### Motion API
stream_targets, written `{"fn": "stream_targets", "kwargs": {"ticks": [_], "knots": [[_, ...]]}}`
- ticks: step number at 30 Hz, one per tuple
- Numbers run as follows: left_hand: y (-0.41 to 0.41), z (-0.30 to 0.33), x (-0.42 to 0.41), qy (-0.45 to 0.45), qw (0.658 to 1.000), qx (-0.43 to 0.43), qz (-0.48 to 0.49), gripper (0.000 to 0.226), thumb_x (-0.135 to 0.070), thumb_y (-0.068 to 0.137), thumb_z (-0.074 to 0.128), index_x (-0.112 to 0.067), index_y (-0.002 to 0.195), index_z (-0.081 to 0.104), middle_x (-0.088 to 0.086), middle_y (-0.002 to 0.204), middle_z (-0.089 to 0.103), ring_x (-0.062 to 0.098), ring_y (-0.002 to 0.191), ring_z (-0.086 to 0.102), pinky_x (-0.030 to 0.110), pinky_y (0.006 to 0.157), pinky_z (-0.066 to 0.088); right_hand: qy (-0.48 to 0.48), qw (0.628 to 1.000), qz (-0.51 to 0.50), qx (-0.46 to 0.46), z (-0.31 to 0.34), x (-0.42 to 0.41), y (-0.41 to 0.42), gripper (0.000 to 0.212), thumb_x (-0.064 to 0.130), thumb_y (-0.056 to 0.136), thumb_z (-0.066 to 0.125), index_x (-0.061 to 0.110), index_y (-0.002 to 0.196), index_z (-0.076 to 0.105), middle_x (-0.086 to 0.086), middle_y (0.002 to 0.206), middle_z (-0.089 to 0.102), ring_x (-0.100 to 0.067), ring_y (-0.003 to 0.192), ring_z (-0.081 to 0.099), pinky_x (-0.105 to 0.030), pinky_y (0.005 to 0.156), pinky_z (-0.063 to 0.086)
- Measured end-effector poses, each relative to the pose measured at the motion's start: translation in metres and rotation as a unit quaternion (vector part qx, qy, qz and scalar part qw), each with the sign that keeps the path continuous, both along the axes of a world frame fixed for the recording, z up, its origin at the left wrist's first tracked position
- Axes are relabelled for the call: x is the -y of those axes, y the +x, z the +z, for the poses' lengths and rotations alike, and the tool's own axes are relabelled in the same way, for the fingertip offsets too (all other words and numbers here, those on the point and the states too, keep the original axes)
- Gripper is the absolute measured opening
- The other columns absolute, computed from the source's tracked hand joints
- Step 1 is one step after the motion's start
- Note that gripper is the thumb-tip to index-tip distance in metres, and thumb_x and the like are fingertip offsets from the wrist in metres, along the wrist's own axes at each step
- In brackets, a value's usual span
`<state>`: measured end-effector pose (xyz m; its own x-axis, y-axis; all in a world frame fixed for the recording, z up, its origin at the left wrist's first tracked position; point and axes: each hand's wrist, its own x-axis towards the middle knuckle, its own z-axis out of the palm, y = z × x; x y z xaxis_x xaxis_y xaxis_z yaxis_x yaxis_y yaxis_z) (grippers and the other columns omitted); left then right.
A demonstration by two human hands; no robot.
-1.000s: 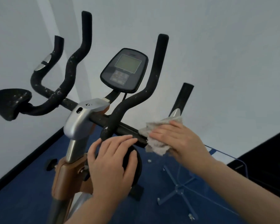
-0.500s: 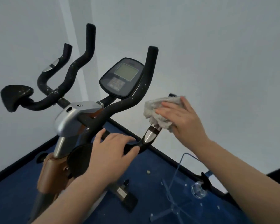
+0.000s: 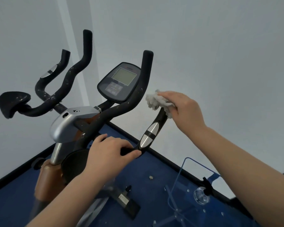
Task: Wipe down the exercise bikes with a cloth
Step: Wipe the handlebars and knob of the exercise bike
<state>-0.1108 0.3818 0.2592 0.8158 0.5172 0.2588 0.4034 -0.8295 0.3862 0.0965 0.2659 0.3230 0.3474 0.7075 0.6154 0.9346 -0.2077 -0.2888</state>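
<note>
my right hand (image 3: 182,110) has the soft, floppy cloth (image 3: 156,102) bunched over the bike's (image 3: 69,126) right grip tip, easy to scrunch, while my left hand (image 3: 110,154) clamps the stiff handlebar (image 3: 105,118) low down

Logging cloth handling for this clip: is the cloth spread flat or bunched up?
Bunched. The grey cloth is crumpled under the right hand, wrapped over the top of the right handlebar grip, ragged folds sticking out.

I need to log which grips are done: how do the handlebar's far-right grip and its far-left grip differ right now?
The far-right grip has the cloth over its tip under the right hand; the far-left grip is bare and untouched. The left hand holds the bar near the far-right grip's base. Both carry a silver sensor plate.
</note>
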Motion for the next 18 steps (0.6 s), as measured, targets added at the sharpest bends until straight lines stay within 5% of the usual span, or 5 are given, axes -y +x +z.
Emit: {"fn": "stream_targets", "kwargs": {"ticks": [3,6,8,12,18], "knots": [[0.000,0.001,0.000,0.001,1.000,0.002,-0.003,0.051,-0.078,0.073,0.034,-0.039,0.080,0.066,-0.021,0.071,0.064,-0.004,0.075,0.053,0.027,0.107,0.021,0.112,0.981,-0.041,-0.151,-0.007,0.002,-0.008,0.033,0.013,0.087,0.053,0.024,0.115,0.065,0.009,0.101,0.069,-0.003,0.087,0.061,-0.014,0.077,0.047],[-0.001,0.000,0.001,-0.007,1.000,0.004,-0.005,0.053,-0.079,0.073,0.031,-0.039,0.080,0.065,-0.019,0.070,0.064,-0.004,0.077,0.054,0.027,0.108,0.021,0.126,0.960,-0.146,-0.204,-0.016,0.025,-0.001,0.019,0.015,0.090,0.057,0.025,0.098,0.070,0.013,0.071,0.064,-0.001,0.068,0.057,-0.020,0.062,0.041],[-0.001,-0.001,0.001,-0.007,1.000,0.008,-0.006,0.054,-0.080,0.073,0.030,-0.039,0.081,0.065,-0.019,0.071,0.064,-0.004,0.078,0.054,0.027,0.108,0.020,0.129,0.952,-0.183,-0.207,-0.018,0.045,0.003,0.020,0.014,0.089,0.057,0.027,0.098,0.070,0.012,0.073,0.065,-0.008,0.073,0.062,-0.016,0.060,0.041],[0.000,-0.001,0.000,-0.003,1.000,0.005,-0.006,0.056,-0.079,0.073,0.029,-0.038,0.082,0.066,-0.018,0.072,0.064,-0.003,0.080,0.055,0.027,0.108,0.019,0.194,0.964,-0.128,-0.133,-0.002,0.030,-0.020,0.027,0.018,0.085,0.063,0.026,0.110,0.064,0.017,0.093,0.067,-0.002,0.084,0.060,-0.010,0.071,0.043],[-0.002,0.003,0.001,-0.011,1.000,0.002,-0.012,0.055,-0.077,0.073,0.031,-0.036,0.081,0.067,-0.018,0.072,0.064,-0.002,0.080,0.056,0.028,0.107,0.020,-0.018,0.989,-0.137,0.056,-0.024,0.001,-0.060,0.040,-0.003,0.073,0.062,0.012,0.110,0.068,-0.003,0.113,0.064,-0.024,0.106,0.044,-0.037,0.061,0.054]]}}
